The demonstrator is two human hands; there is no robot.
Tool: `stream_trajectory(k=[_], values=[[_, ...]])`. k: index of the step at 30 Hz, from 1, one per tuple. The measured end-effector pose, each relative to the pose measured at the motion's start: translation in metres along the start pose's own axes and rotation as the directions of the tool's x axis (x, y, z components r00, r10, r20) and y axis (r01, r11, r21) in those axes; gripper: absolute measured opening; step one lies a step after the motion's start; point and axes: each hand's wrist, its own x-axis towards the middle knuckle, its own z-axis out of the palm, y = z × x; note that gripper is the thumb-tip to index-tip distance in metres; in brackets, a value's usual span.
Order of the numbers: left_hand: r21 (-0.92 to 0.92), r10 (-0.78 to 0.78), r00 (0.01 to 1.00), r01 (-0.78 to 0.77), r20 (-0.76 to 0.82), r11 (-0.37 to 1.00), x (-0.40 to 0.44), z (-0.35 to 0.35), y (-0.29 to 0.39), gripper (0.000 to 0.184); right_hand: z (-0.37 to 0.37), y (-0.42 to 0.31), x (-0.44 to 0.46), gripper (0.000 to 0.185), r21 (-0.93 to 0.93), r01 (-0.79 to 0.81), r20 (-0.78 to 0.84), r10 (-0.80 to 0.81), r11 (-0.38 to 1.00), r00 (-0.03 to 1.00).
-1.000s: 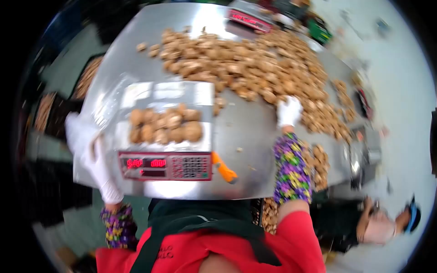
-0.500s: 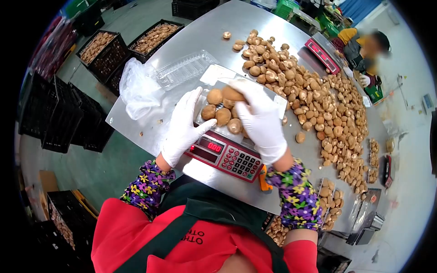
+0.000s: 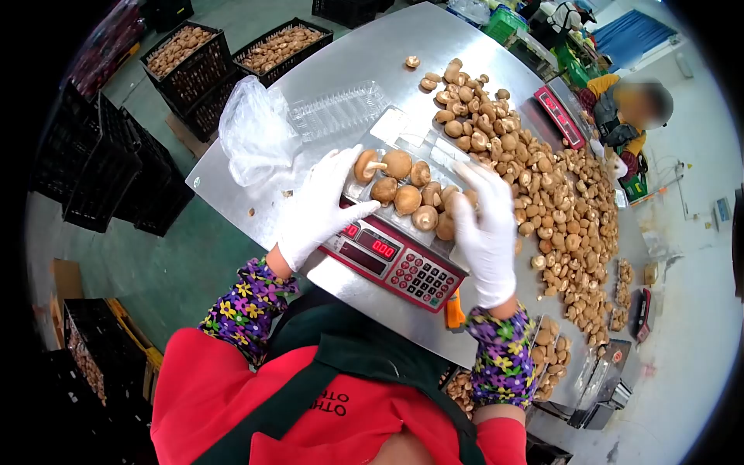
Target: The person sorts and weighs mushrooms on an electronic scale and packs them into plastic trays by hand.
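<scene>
Shiitake mushrooms (image 3: 407, 199) lie in a clear plastic tray (image 3: 448, 249) on the red scale (image 3: 395, 263), whose visible display reads 0.00. My left hand (image 3: 318, 209), white-gloved, rests at the tray's left end, thumb spread from the fingers and lying along the near edge. A mushroom with its stem showing (image 3: 366, 166) is right beside its fingertips. At the tray's right end, my gloved right hand (image 3: 490, 232) has its fingers stretched and apart, close to the mushrooms there. Its fingers partly hide that end.
An empty clear tray (image 3: 341, 108) and a crumpled plastic bag (image 3: 252, 136) lie at the left. A large mushroom pile (image 3: 554, 209) covers the table's right side. An orange-handled tool (image 3: 455, 310) lies by the scale. Across the table is a person (image 3: 620, 116) near another scale (image 3: 558, 116).
My right hand has moved right from over the tray's middle and let go of a mushroom. A mushroom with its stem showing now lies at the tray's left end. The view has shifted slightly.
</scene>
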Motion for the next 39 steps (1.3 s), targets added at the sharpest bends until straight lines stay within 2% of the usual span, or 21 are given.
stream_trajectory(k=[3, 5, 6, 8, 9, 10, 11, 13, 15, 17, 18, 21, 23, 25, 26, 29, 30, 31, 35, 37, 39], values=[[-0.038, 0.055, 0.997, -0.053, 0.049, 0.998, 0.004, -0.002, -0.006, 0.077, -0.041, 0.003, -0.034, 0.028, -0.079, -0.167, -0.015, 0.166, 0.983, 0.986], [-0.013, 0.071, 0.994, -0.07, 0.087, 0.997, 0.008, -0.002, -0.003, 0.068, -0.058, 0.014, -0.064, 0.026, -0.077, -0.31, -0.074, 0.305, 0.948, 0.949], [0.038, 0.093, 0.992, -0.097, 0.082, 0.995, 0.008, -0.004, 0.0, 0.062, -0.063, 0.02, -0.079, 0.026, -0.09, -0.326, -0.085, 0.319, 0.941, 0.944], [0.046, 0.155, 0.987, -0.157, 0.03, 0.987, 0.011, -0.002, 0.002, 0.051, -0.069, 0.033, -0.109, 0.024, 0.095, -0.505, -0.132, 0.514, 0.858, 0.848], [0.027, 0.179, 0.984, -0.179, 0.008, 0.983, 0.013, 0.0, 0.001, 0.047, -0.07, 0.036, -0.12, 0.022, 0.118, -0.538, -0.143, 0.551, 0.834, 0.822], [-0.057, 0.151, 0.989, -0.151, -0.001, 0.987, 0.016, 0.004, 0.001, 0.04, -0.069, 0.042, -0.131, 0.022, 0.103, -0.548, -0.15, 0.558, 0.83, 0.816], [-0.053, 0.172, 0.985, -0.172, -0.016, 0.984, 0.022, 0.012, -0.005, 0.038, -0.069, 0.047, -0.14, 0.021, 0.086, -0.561, -0.161, 0.567, 0.824, 0.808], [-0.294, -0.017, 0.998, 0.034, 0.062, 0.955, 0.028, 0.017, -0.005, 0.04, -0.07, 0.059, -0.16, 0.02, 0.017, -0.578, -0.196, 0.57, 0.816, 0.798], [-0.327, -0.015, 1.0, 0.018, 0.011, 0.945, 0.029, 0.018, -0.005, 0.04, -0.071, 0.073, -0.181, 0.019, 0.007, -0.633, -0.228, 0.618, 0.774, 0.753], [-0.016, 0.139, 0.989, -0.14, -0.055, 0.99, 0.033, 0.015, -0.002, 0.039, -0.075, 0.082, -0.195, 0.02, 0.007, -0.687, -0.257, 0.665, 0.727, 0.701], [0.1, 0.193, 0.98, -0.197, 0.049, 0.975, 0.033, 0.012, 0.0, 0.039, -0.077, 0.086, -0.202, 0.02, 0.021, -0.721, -0.25, 0.702, 0.692, 0.666], [0.048, 0.229, 0.969, -0.234, 0.088, 0.971, 0.033, 0.022, -0.003, 0.041, -0.08, 0.102, -0.215, 0.02, 0.024, -0.758, -0.281, 0.733, 0.651, 0.62], [0.071, 0.211, 0.969, -0.221, 0.132, 0.973, 0.031, 0.021, -0.001, 0.042, -0.084, 0.111, -0.221, 0.019, 0.01, -0.739, -0.305, 0.706, 0.674, 0.639], [-0.176, 0.1, 0.995, -0.101, -0.017, 0.979, 0.025, 0.011, 0.005, 0.042, -0.083, 0.119, -0.224, 0.018, -0.043, -0.684, -0.324, 0.638, 0.728, 0.699], [-0.288, 0.014, 1.0, -0.02, -0.025, 0.958, 0.022, 0.001, 0.008, 0.042, -0.082, 0.123, -0.228, 0.019, -0.052, -0.654, -0.336, 0.604, 0.754, 0.723], [-0.437, -0.204, 0.958, 0.099, -0.2, 0.894, 0.015, -0.024, -0.01, 0.034, -0.082, 0.12, -0.226, 0.02, 0.028, -0.707, -0.277, 0.685, 0.707, 0.674], [-0.394, -0.181, 0.932, 0.046, -0.313, 0.918, 0.015, -0.035, -0.009, 0.032, -0.082, 0.117, -0.224, 0.021, 0.032, -0.718, -0.262, 0.699, 0.695, 0.665], [-0.476, -0.243, 0.903, 0.049, -0.355, 0.878, 0.012, -0.042, -0.021, 0.029, -0.083, 0.12, -0.226, 0.022, 0.041, -0.731, -0.224, 0.72, 0.681, 0.657], [-0.452, -0.353, 0.848, 0.155, -0.395, 0.879, 0.007, -0.072, -0.048, 0.029, -0.078, 0.107, -0.212, 0.022, 0.178, -0.742, -0.167, 0.763, 0.647, 0.625], [-0.469, -0.42, 0.871, 0.269, -0.254, 0.842, 0.014, -0.084, -0.048, 0.026, -0.075, 0.093, -0.196, 0.022, 0.198, -0.753, -0.148, 0.779, 0.627, 0.61], [-0.502, -0.428, 0.893, 0.31, -0.136, 0.807, 0.02, -0.075, -0.05, 0.026, -0.072, 0.088, -0.183, 0.024, 0.236, -0.751, -0.042, 0.779, 0.616, 0.626]])
